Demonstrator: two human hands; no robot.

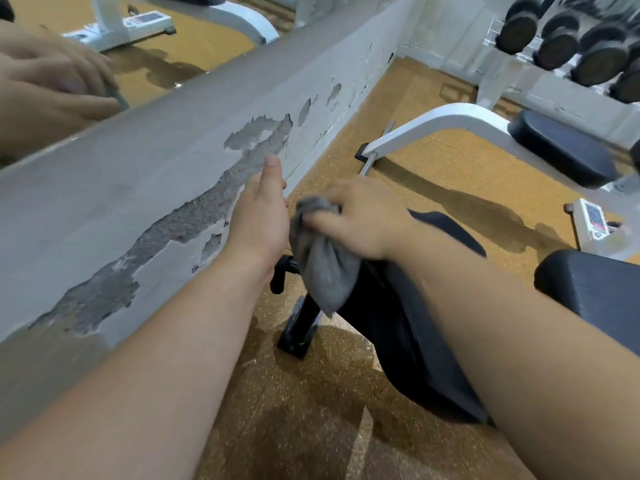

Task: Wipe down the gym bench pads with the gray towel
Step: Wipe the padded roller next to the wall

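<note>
My right hand (360,220) grips the bunched gray towel (322,265) at the far end of a black bench pad (398,327), and the towel hangs down over the pad's left edge. My left hand (263,213) is held just left of the towel with its fingers straight, close to it, holding nothing. My right forearm crosses the pad and hides much of it. A second black pad (595,289) lies at the right edge.
A gray wall (156,188) with peeling paint runs along the left, with a mirror above it. Another white-framed bench (450,123) with a black pad (561,147) stands beyond. A dumbbell rack (571,46) is at the top right. The floor is speckled yellow-brown.
</note>
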